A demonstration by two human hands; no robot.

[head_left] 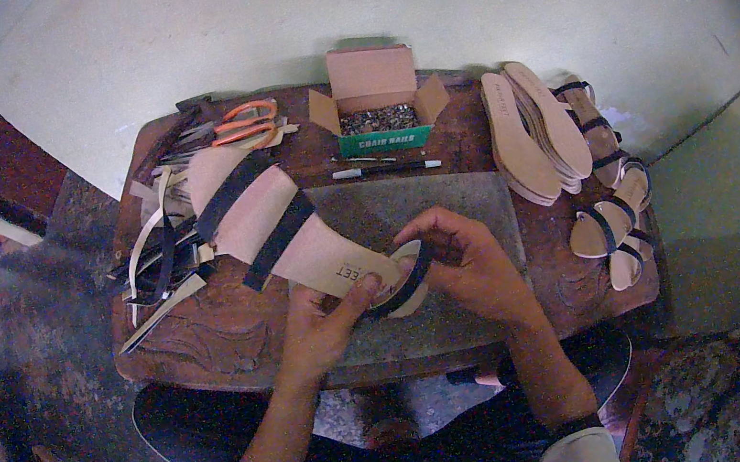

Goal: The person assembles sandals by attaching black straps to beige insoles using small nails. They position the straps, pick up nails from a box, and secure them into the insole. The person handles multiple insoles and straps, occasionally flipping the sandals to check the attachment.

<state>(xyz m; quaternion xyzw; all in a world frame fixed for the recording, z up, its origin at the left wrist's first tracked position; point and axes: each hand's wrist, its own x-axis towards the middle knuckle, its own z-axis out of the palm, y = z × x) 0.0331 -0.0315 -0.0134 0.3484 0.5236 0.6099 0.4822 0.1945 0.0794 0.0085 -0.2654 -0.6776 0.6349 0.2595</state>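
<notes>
My left hand [324,320] grips the heel end of a tan sandal sole [277,222] that lies tilted across the work table, with two black straps [234,194] crossing it. My right hand [466,254] pinches a black strap [411,278] looped around the sole's heel end, fingers curled over it. Both hands meet above a grey stone slab [472,200] set in the middle of the wooden table [213,338].
An open cardboard box of small nails [378,118] stands at the back, a pen [384,169] lies before it. Orange-handled scissors [245,123] and loose straps [155,250] lie left. Stacked soles [534,132] and finished sandals [615,221] lie right.
</notes>
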